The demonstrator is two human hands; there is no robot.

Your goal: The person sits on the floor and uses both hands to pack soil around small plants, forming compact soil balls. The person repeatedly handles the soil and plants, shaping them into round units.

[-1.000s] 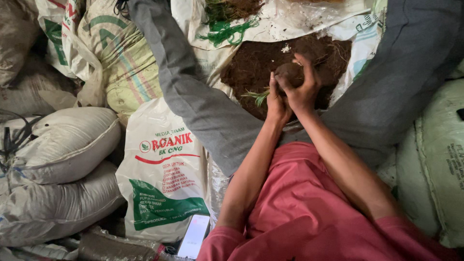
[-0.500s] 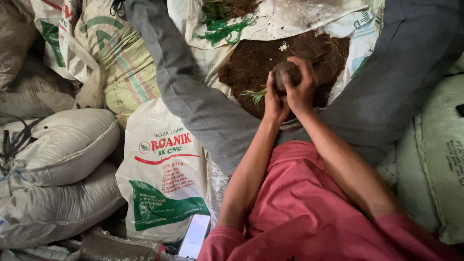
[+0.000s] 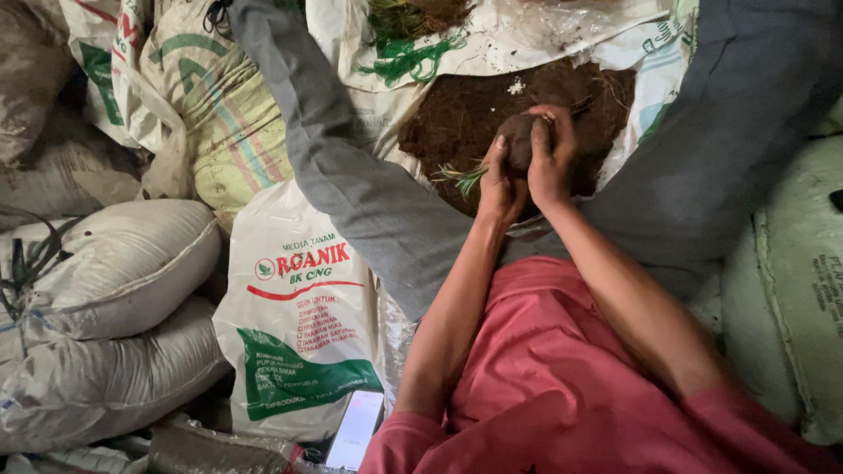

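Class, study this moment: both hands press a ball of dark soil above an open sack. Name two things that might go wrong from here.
1. The soil ball, squeezed between left hand and right hand, may crumble apart.
2. The green sprig poking out under the left hand might get crushed or snapped.
Any crumbs would likely drop into the open sack of loose soil.

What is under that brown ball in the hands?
Under the ball of soil lies a heap of dark soil on an opened white sack. A green sprig pokes out beside the left hand. Both hands hide the ball's underside.
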